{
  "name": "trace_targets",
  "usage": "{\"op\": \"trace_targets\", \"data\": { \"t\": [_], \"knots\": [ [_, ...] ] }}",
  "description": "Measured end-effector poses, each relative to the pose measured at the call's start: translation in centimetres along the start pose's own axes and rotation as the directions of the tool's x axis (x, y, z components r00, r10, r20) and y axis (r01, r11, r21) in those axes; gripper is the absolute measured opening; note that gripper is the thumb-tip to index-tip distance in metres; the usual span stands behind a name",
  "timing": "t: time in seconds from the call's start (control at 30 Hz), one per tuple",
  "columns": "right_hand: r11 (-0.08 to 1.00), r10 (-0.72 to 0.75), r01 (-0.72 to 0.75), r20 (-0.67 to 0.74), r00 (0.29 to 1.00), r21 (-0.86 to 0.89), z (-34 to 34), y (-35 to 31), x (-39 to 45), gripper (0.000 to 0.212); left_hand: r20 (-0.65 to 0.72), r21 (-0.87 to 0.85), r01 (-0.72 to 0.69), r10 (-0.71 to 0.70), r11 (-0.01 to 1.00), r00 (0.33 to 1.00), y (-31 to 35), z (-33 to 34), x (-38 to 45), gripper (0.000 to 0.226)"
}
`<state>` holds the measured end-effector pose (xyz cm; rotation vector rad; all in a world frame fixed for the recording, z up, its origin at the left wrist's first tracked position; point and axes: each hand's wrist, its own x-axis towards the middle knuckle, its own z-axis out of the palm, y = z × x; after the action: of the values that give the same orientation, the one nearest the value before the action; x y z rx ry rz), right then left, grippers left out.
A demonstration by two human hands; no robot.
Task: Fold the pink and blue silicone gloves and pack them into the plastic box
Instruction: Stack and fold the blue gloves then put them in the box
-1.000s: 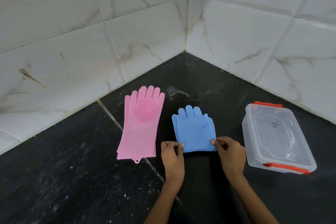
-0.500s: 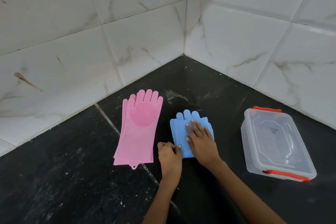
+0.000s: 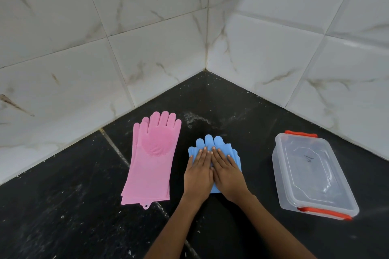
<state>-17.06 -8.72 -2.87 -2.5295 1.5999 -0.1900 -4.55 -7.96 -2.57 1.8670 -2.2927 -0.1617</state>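
Note:
The blue silicone gloves point(image 3: 210, 142) lie folded in half on the black floor, fingertips pointing toward the wall corner. My left hand point(image 3: 197, 172) and my right hand point(image 3: 227, 174) rest flat on top of them, side by side, palms down with fingers stretched out. They cover most of the blue stack. The pink gloves point(image 3: 151, 162) lie unfolded at full length to the left, one on the other, bristle pad up. A clear plastic box point(image 3: 311, 174) with orange latches sits to the right, its lid on.
The black stone floor point(image 3: 63, 206) meets white marble-look wall tiles point(image 3: 147, 59) in a corner straight ahead. A grout line runs diagonally under the pink gloves toward me.
My left hand let go of the blue gloves' near edge and moved up flat beside my right hand. Both palms now press on the folded stack.

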Motion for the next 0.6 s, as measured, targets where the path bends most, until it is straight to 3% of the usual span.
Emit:
{"op": "trace_targets", "data": {
  "t": [0.17, 0.37, 0.47, 0.6],
  "knots": [
    [0.999, 0.033, -0.03, -0.078, 0.996, 0.033, 0.5, 0.7, -0.3, 0.052, 0.017, 0.019, 0.007, -0.007, 1.0, 1.0, -0.1, 0.9, -0.4, 0.055],
    [0.978, 0.184, -0.171, -0.114, 0.976, 0.118, 1.5, 2.2, -0.2, 0.059, -0.151, -0.019, 0.033, -0.036, 0.999, 0.988, 0.2, 0.2, -0.8, 0.057],
    [0.956, 0.255, -0.238, -0.091, 0.963, 0.171, 1.1, 2.3, -0.3, 0.06, -0.099, -0.018, 0.038, -0.039, 0.999, 0.994, -0.1, 0.5, -0.4, 0.057],
    [0.913, 0.397, -0.376, -0.131, 0.908, 0.158, -0.9, 1.8, -0.8, 0.057, 0.079, 0.02, 0.04, -0.041, 0.999, 0.996, -0.8, 0.9, 0.5, 0.056]
  ]
}}
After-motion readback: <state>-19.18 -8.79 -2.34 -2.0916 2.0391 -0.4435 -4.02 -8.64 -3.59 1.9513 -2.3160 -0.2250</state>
